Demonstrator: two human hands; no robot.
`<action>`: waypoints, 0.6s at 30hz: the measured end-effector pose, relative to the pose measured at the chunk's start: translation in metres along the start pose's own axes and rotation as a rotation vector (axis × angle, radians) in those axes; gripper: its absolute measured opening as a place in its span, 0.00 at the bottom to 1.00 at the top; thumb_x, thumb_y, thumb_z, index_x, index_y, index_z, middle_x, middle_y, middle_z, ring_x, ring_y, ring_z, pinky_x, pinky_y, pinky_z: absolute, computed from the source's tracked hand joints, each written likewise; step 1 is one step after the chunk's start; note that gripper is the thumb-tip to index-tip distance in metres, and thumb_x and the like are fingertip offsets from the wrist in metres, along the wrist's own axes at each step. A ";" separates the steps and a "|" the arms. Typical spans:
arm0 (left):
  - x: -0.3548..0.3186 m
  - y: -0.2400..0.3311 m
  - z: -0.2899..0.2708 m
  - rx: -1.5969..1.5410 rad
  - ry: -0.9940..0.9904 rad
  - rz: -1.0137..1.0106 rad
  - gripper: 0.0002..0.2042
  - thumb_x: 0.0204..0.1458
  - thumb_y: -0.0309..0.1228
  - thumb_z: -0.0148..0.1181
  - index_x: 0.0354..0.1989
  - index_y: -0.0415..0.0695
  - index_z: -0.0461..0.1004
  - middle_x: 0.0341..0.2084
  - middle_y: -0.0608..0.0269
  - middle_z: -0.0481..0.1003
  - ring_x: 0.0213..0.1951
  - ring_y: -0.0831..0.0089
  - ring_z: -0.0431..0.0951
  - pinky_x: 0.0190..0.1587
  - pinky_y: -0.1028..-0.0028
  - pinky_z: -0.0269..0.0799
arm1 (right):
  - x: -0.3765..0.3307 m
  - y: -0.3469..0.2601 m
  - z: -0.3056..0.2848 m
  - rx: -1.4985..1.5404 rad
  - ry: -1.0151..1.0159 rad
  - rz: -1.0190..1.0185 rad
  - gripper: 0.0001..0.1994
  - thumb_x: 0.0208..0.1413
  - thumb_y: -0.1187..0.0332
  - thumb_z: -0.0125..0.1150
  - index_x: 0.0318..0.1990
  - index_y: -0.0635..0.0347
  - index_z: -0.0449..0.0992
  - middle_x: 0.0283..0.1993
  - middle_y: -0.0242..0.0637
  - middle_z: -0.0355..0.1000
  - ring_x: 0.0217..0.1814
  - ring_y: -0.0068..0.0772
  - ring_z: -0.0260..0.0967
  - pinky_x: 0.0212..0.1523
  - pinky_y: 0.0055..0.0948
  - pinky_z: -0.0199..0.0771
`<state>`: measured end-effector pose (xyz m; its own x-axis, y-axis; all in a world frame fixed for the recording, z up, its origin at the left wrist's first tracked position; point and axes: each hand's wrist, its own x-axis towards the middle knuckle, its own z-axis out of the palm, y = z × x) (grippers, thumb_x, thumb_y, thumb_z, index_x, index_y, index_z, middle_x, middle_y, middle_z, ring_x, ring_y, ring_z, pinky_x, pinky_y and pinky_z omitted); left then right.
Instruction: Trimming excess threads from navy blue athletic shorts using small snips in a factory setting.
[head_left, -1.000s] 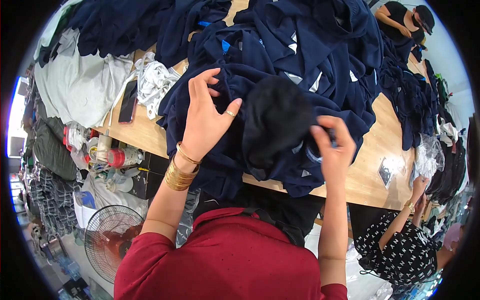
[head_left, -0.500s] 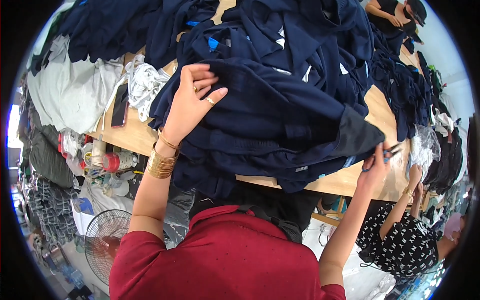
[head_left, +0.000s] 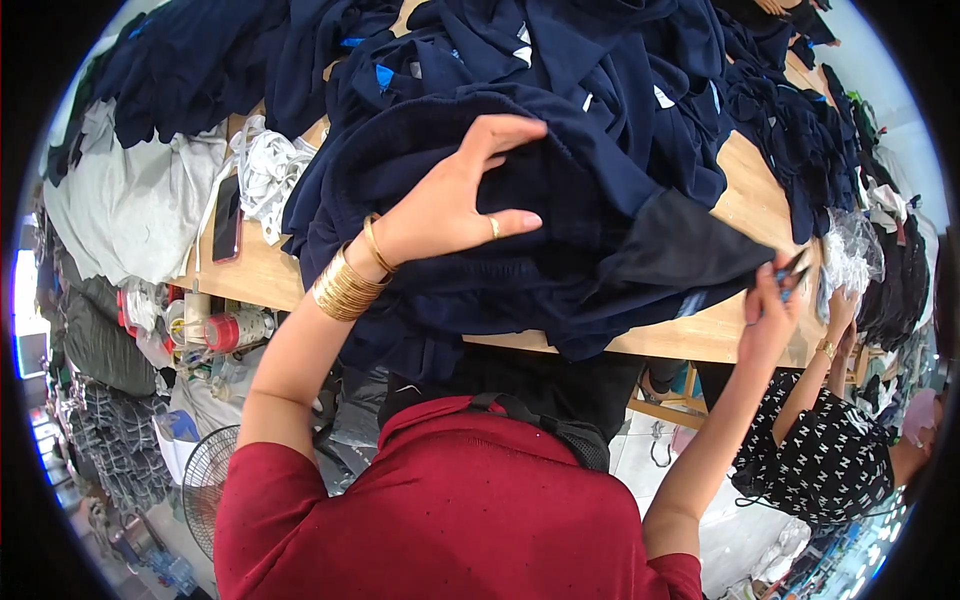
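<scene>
A navy blue garment [head_left: 590, 200] lies spread on the table with its wide gathered opening facing me. Over that opening is my left hand [head_left: 455, 200], thumb and fingers apart and holding nothing; whether the fingertips touch the cloth, I cannot tell. At the right, my right hand [head_left: 772, 315] pinches the tip of a black cloth corner [head_left: 690, 245] of the garment, which is stretched out to a point. The same hand also grips small snips [head_left: 795, 270] with blue handles, their dark blades pointing up and away. The fingers partly hide the handles.
More navy garments [head_left: 620, 60] are heaped behind. At left on the wooden table [head_left: 255, 280] lie a phone [head_left: 227, 225], white bands [head_left: 272, 170] and pale grey cloth [head_left: 125, 200]. Another person [head_left: 815, 450] works close by on the right. A fan [head_left: 205, 490] stands lower left.
My left hand has moved right, across the garment's opening. My right hand has drawn the black corner slightly right and up, so more of the black cloth shows.
</scene>
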<state>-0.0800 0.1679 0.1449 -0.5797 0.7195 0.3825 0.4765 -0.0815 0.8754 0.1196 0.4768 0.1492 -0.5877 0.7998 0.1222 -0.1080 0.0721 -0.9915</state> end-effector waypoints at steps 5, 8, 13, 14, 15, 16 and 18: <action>-0.019 0.014 0.029 0.428 -0.461 -0.010 0.27 0.42 0.36 0.66 0.48 0.38 0.62 0.40 0.48 0.70 0.46 0.53 0.71 0.51 0.64 0.65 | 0.042 -0.063 -0.008 0.189 0.063 -0.190 0.13 0.53 0.74 0.58 0.46 0.64 0.72 0.20 0.23 0.62 0.11 0.10 0.45 0.13 0.14 0.41; -0.016 0.009 0.024 0.369 -0.484 -0.120 0.20 0.41 0.30 0.60 0.42 0.35 0.66 0.34 0.47 0.71 0.39 0.51 0.73 0.45 0.64 0.67 | 0.064 -0.085 -0.015 0.157 0.071 -0.281 0.13 0.53 0.72 0.59 0.47 0.64 0.73 0.24 0.23 0.65 0.13 0.09 0.47 0.14 0.13 0.40; 0.032 0.099 -0.014 0.061 -0.360 -0.022 0.16 0.39 0.22 0.60 0.37 0.39 0.63 0.31 0.66 0.63 0.38 0.78 0.67 0.44 0.78 0.63 | 0.149 -0.152 -0.017 0.124 0.205 -0.378 0.15 0.54 0.70 0.57 0.50 0.62 0.74 0.45 0.33 0.73 0.45 0.24 0.68 0.43 0.22 0.64; 0.043 0.102 -0.012 -0.015 -0.239 0.133 0.14 0.43 0.27 0.62 0.35 0.39 0.63 0.28 0.61 0.68 0.32 0.73 0.68 0.38 0.73 0.66 | 0.190 -0.165 -0.026 0.136 0.154 -0.334 0.15 0.56 0.69 0.56 0.50 0.60 0.74 0.48 0.34 0.73 0.52 0.28 0.67 0.50 0.26 0.64; 0.060 0.127 -0.012 0.142 -0.149 0.238 0.16 0.45 0.31 0.62 0.37 0.39 0.64 0.29 0.62 0.68 0.32 0.74 0.67 0.36 0.72 0.66 | 0.231 -0.182 -0.053 -0.517 0.189 -0.717 0.15 0.56 0.68 0.54 0.51 0.55 0.74 0.48 0.34 0.73 0.52 0.29 0.67 0.50 0.28 0.64; 0.074 0.139 -0.009 0.186 -0.045 0.313 0.22 0.45 0.36 0.63 0.45 0.39 0.65 0.34 0.58 0.70 0.37 0.71 0.71 0.41 0.73 0.68 | 0.260 -0.199 -0.067 -1.195 0.209 -1.054 0.15 0.57 0.66 0.53 0.52 0.50 0.74 0.49 0.34 0.73 0.52 0.30 0.67 0.50 0.29 0.65; 0.115 0.144 -0.028 0.058 0.057 0.230 0.18 0.50 0.38 0.57 0.44 0.39 0.65 0.38 0.52 0.74 0.40 0.55 0.73 0.47 0.69 0.66 | 0.261 -0.188 0.044 -0.275 0.176 -0.465 0.13 0.56 0.63 0.52 0.49 0.45 0.76 0.48 0.35 0.74 0.49 0.32 0.71 0.50 0.30 0.66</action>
<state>-0.0967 0.2191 0.3237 -0.4870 0.6464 0.5873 0.6367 -0.1976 0.7454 -0.0489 0.6463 0.3696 -0.3834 0.7326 0.5625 -0.0971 0.5736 -0.8133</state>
